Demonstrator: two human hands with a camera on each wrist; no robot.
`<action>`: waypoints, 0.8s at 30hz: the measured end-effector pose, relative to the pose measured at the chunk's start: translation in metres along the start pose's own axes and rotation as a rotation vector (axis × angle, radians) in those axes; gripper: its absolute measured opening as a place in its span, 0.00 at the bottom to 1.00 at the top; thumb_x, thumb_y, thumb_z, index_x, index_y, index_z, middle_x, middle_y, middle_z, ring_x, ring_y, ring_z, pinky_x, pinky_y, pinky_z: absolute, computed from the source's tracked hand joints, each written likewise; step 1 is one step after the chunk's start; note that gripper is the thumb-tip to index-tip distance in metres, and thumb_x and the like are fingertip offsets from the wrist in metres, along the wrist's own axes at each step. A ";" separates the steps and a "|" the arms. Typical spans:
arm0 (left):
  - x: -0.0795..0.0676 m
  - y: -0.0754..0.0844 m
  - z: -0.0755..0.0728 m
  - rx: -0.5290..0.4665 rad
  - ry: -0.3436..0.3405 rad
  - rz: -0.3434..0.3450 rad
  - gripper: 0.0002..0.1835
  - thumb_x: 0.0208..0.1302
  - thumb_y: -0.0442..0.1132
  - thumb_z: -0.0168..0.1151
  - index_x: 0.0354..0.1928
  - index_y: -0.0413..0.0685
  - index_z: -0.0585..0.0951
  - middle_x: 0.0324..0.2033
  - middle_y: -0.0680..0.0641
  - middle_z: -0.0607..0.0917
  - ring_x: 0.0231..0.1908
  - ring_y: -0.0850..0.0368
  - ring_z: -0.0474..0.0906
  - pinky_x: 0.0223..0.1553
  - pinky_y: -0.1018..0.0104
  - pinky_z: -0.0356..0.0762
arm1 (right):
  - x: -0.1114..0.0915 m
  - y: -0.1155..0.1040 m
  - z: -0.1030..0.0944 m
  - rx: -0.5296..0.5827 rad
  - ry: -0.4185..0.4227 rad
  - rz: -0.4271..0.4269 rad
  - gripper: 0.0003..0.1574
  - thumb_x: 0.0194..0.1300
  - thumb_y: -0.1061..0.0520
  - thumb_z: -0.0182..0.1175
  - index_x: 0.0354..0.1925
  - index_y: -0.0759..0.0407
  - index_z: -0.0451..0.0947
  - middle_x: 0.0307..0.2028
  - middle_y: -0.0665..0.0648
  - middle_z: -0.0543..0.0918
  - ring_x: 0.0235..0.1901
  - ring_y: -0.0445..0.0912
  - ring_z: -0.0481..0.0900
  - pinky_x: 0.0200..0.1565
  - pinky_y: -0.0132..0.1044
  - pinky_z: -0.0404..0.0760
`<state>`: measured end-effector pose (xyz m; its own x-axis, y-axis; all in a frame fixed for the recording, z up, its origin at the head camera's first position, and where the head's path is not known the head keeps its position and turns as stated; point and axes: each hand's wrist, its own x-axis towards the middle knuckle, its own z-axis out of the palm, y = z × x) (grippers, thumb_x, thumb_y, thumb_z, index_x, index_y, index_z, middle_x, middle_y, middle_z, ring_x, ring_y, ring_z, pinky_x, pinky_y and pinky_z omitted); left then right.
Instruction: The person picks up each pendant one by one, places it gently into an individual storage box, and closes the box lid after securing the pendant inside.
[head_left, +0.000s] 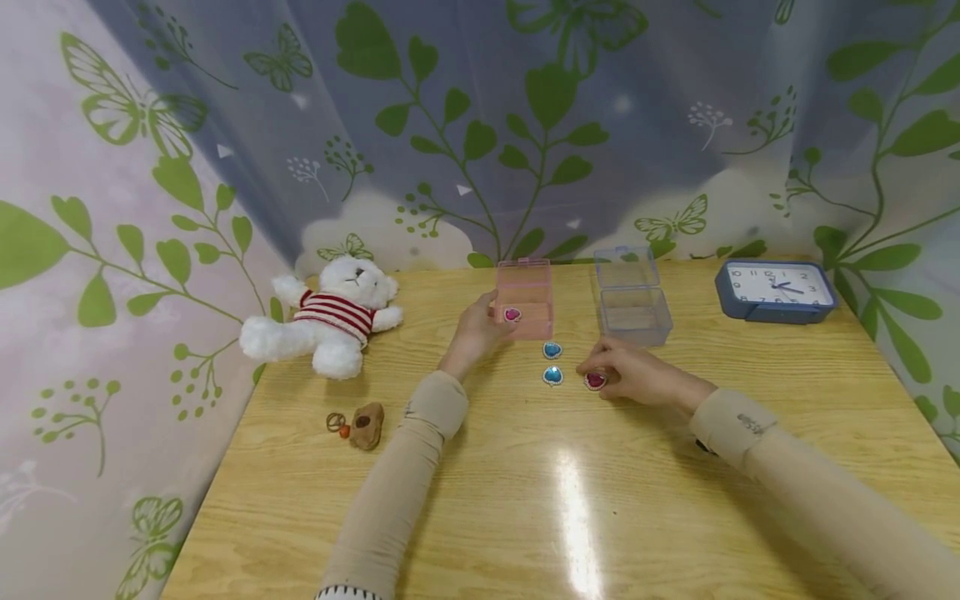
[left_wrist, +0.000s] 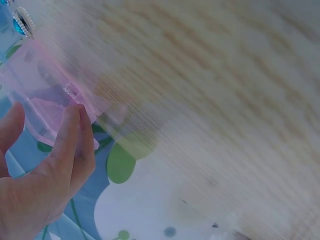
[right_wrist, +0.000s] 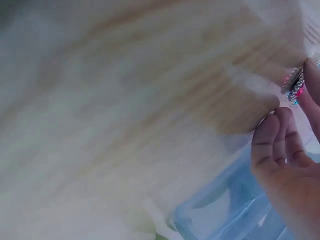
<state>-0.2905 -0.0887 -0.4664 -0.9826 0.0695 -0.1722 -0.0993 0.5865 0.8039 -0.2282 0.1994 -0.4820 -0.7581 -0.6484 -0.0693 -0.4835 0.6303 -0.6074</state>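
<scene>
Right fingers nearly closed, pinching red gem at tips; left fingers extended, touching pink box.

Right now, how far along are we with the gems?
Done, apparently: one pink gem looks to be in the pink box. In hand: a second pink gem, in the grip of the right hand. Likely remaining: two blue gems lie on the table; the blue box shows none.

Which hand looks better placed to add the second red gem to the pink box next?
The right, most likely: the right hand pinches the red gem, not far from the pink box. The left hand is at the box's side, perhaps steadying it.
</scene>
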 end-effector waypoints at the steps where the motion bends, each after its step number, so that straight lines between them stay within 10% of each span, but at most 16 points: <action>1: 0.000 0.000 0.000 0.002 0.000 0.000 0.41 0.70 0.37 0.70 0.81 0.45 0.62 0.66 0.33 0.80 0.64 0.41 0.79 0.65 0.49 0.81 | 0.000 0.000 0.000 -0.022 0.007 -0.009 0.26 0.64 0.65 0.73 0.61 0.57 0.85 0.52 0.56 0.81 0.41 0.43 0.73 0.43 0.34 0.76; 16: 0.003 -0.001 -0.001 0.026 0.012 0.016 0.41 0.69 0.37 0.72 0.80 0.45 0.64 0.65 0.34 0.81 0.62 0.41 0.80 0.65 0.50 0.81 | 0.006 0.001 0.004 -0.462 0.118 -0.234 0.11 0.63 0.58 0.74 0.46 0.52 0.89 0.43 0.52 0.84 0.37 0.41 0.82 0.38 0.33 0.87; 24: 0.001 -0.001 0.000 0.003 0.009 0.003 0.42 0.69 0.37 0.72 0.80 0.45 0.63 0.66 0.34 0.80 0.65 0.40 0.79 0.67 0.49 0.80 | 0.007 0.004 0.004 -0.392 0.151 -0.215 0.19 0.62 0.60 0.71 0.52 0.53 0.86 0.42 0.53 0.83 0.35 0.41 0.80 0.37 0.33 0.85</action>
<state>-0.2911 -0.0894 -0.4670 -0.9843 0.0645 -0.1644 -0.0955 0.5890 0.8025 -0.2334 0.1960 -0.4882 -0.6636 -0.7310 0.1588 -0.7435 0.6209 -0.2484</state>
